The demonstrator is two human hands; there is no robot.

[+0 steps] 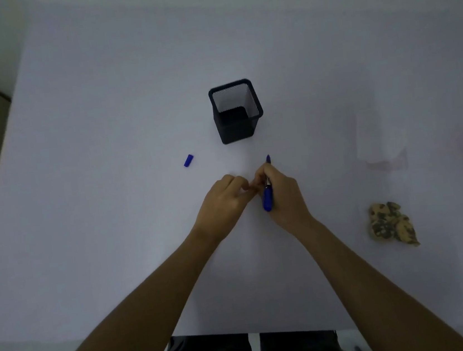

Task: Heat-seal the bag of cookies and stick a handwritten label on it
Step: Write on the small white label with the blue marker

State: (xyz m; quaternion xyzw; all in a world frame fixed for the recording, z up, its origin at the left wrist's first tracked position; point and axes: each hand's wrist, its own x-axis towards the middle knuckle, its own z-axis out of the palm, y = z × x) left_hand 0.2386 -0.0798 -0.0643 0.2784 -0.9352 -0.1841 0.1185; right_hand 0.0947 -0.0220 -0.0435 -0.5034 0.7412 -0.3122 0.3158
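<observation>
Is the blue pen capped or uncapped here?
Uncapped: the pen is in the right hand, and its cap lies apart on the table.

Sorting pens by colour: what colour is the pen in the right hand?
Blue, seen in the head view: the pen in the right hand.

1. Both forearms are bare and extend forward over the table (102, 132), converging toward the centre.
2. Left hand (223, 202): palm down, fingers curled inward, fingertips pinched together beside the right hand. Whether anything sits in this grip cannot be told.
3. Right hand (281, 195): closed in a writing grip around a blue pen (267, 192), tip pointing away from the person.
4. The fingertips of both hands meet or nearly meet; contact cannot be confirmed.
</observation>
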